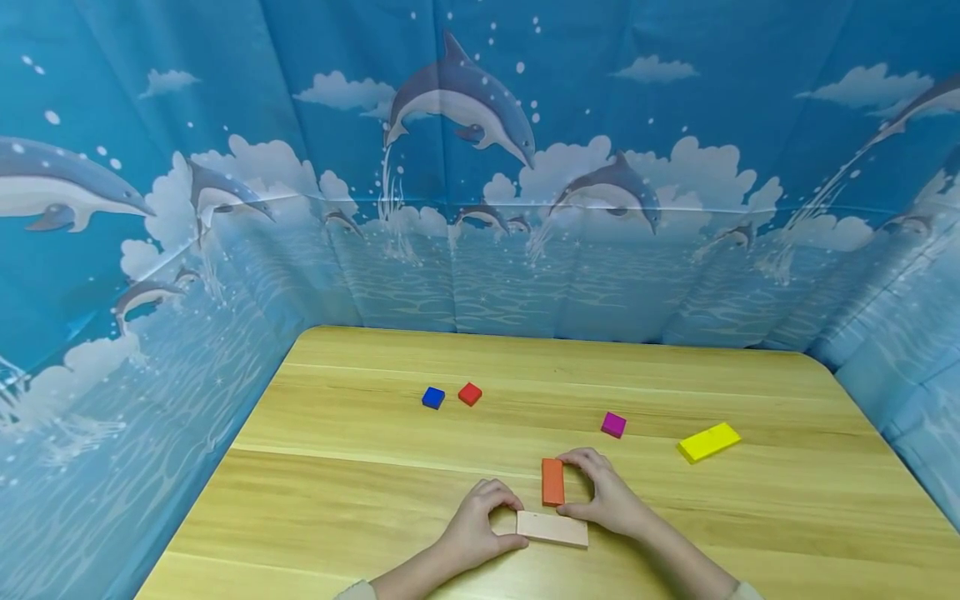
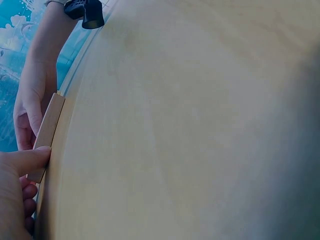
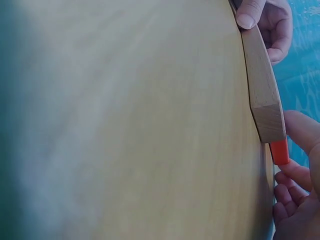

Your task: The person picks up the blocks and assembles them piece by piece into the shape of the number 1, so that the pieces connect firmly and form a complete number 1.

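Note:
Near the front of the table in the head view lies a plain wooden block [image 1: 551, 528]. My left hand [image 1: 474, 527] pinches its left end, thumb on the near side and fingers on the far side. Just behind it, an orange block [image 1: 552, 482] lies lengthwise away from me, its near end close to the plain block. My right hand [image 1: 613, 498] holds the orange block between the thumb at its near right corner and the fingertips at its far end. In the right wrist view, the plain block hides most of the orange one.
Farther back lie a small blue block [image 1: 432, 397] and a small red block [image 1: 470, 394], side by side. A purple block [image 1: 613, 425] and a long yellow block [image 1: 708, 442] lie to the right. A dolphin-printed curtain [image 1: 480, 275] surrounds the wooden table [image 1: 337, 500].

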Action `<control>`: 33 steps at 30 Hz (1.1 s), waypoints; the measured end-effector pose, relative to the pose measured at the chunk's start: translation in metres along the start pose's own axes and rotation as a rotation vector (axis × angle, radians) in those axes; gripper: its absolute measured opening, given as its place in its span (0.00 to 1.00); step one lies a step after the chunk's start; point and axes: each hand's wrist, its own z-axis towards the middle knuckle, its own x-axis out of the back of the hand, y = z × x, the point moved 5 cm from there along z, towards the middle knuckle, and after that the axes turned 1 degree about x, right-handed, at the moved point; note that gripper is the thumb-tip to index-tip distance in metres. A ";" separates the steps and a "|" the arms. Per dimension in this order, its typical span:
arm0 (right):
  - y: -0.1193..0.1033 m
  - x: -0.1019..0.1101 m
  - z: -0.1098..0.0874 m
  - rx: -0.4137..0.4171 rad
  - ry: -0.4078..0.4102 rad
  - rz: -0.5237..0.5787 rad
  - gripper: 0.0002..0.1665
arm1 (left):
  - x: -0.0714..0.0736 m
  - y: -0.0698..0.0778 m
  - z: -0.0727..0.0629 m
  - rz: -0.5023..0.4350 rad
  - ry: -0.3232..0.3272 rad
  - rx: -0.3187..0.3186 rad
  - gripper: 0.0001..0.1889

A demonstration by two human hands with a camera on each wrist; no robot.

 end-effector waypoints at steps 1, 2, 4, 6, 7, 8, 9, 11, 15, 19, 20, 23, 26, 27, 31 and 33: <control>0.000 0.000 0.000 -0.001 0.000 -0.004 0.37 | 0.000 0.000 0.000 0.000 0.000 0.001 0.17; 0.000 0.000 0.000 -0.002 -0.001 -0.004 0.37 | 0.000 0.000 0.000 -0.001 0.000 0.002 0.17; 0.000 0.000 0.000 -0.001 0.000 -0.002 0.37 | 0.000 0.000 0.000 0.002 0.000 0.003 0.17; -0.001 0.001 0.000 0.000 0.002 0.007 0.37 | 0.000 0.000 0.000 0.003 0.001 0.003 0.17; 0.000 0.001 0.000 -0.001 0.003 0.009 0.37 | 0.000 0.000 0.001 0.004 0.001 0.003 0.17; 0.000 0.001 0.000 -0.004 0.007 0.016 0.35 | 0.000 0.000 0.001 0.005 0.002 0.003 0.17; 0.000 0.001 0.000 -0.007 0.010 0.019 0.34 | 0.000 0.000 0.001 0.006 0.002 0.003 0.17; 0.000 0.001 0.000 -0.019 0.016 0.028 0.31 | 0.000 -0.001 0.001 0.006 0.004 0.004 0.17; 0.001 0.002 0.001 -0.045 0.016 0.047 0.26 | 0.000 -0.001 0.001 0.006 0.006 0.001 0.17; -0.009 0.006 0.002 -0.062 0.015 0.083 0.23 | 0.000 0.000 0.002 0.004 0.006 -0.001 0.17; -0.010 0.007 0.002 -0.062 0.016 0.088 0.22 | 0.000 0.001 0.002 0.001 0.006 0.000 0.17; -0.009 0.007 0.002 -0.062 0.016 0.084 0.21 | 0.000 0.002 0.002 -0.001 0.008 0.002 0.17; 0.006 0.003 0.003 -0.053 0.010 0.094 0.22 | 0.000 0.001 0.002 0.001 0.011 0.002 0.17; 0.008 0.003 0.003 -0.056 0.007 0.101 0.22 | 0.000 0.001 0.003 0.003 0.012 0.001 0.17; 0.011 0.003 0.004 -0.066 0.007 0.136 0.22 | 0.000 0.001 0.003 0.010 0.016 0.000 0.17; 0.011 0.003 0.004 -0.067 0.007 0.133 0.22 | 0.000 0.002 0.004 0.011 0.017 0.000 0.17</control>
